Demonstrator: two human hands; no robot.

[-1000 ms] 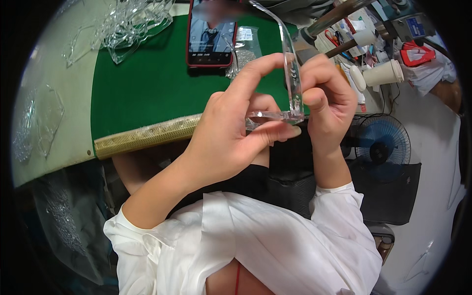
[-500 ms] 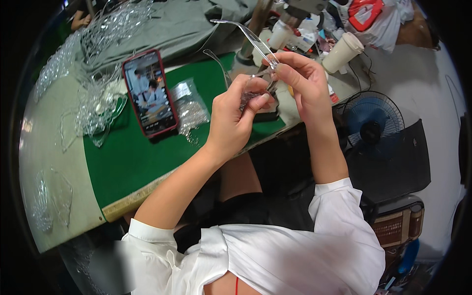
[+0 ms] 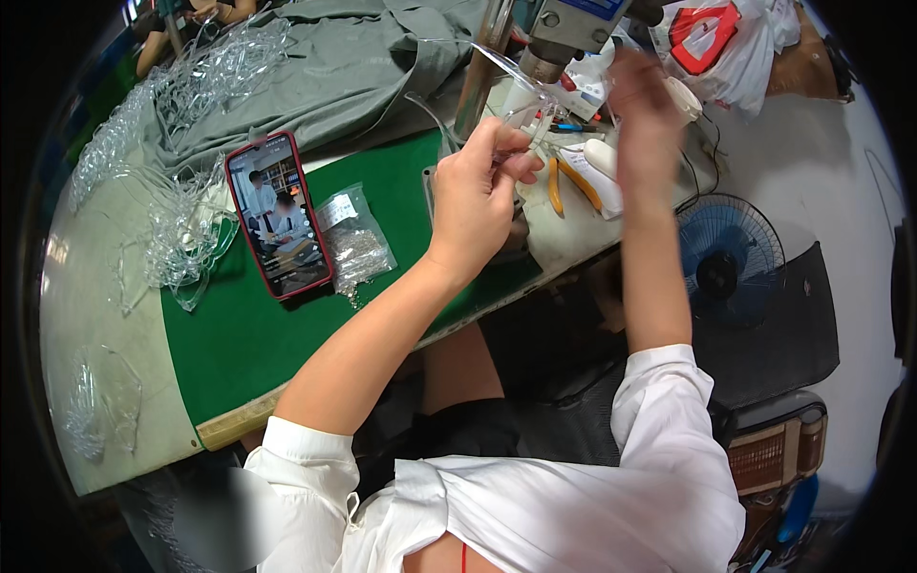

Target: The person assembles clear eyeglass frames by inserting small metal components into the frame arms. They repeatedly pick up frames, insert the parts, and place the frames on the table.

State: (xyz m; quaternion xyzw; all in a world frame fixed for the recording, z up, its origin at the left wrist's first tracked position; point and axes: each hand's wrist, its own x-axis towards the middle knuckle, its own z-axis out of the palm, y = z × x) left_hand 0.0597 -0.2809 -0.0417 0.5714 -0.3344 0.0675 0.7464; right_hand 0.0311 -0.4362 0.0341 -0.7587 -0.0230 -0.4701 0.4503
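My left hand (image 3: 468, 215) is closed on a pair of clear eyeglasses (image 3: 495, 59), raised above the bench's edge. One transparent temple arm points up and away to the left; my fingers cover part of the front. Apart from the glasses, my right hand (image 3: 651, 124) is over the back right of the bench, by a pale cup (image 3: 682, 97). Motion smears its fingers. Below it lie pliers with orange handles (image 3: 575, 185) and a white rounded object (image 3: 600, 157). A dark block (image 3: 517, 235) shows partly behind my left hand.
A green mat (image 3: 224, 358) bears a red-cased phone (image 3: 280, 218) and a plastic bag of small metal parts (image 3: 359, 246). Clear eyeglass frames (image 3: 191, 115) pile up beside grey cloth (image 3: 330, 81). A metal machine head (image 3: 570, 29) overhangs the back; a blue fan (image 3: 723, 253) stands right. Another person's hand (image 3: 208, 13) appears far left.
My right hand has let go of the glasses and moved right and away from me. My left hand, still holding them, has shifted slightly right. The pliers have come into sight.
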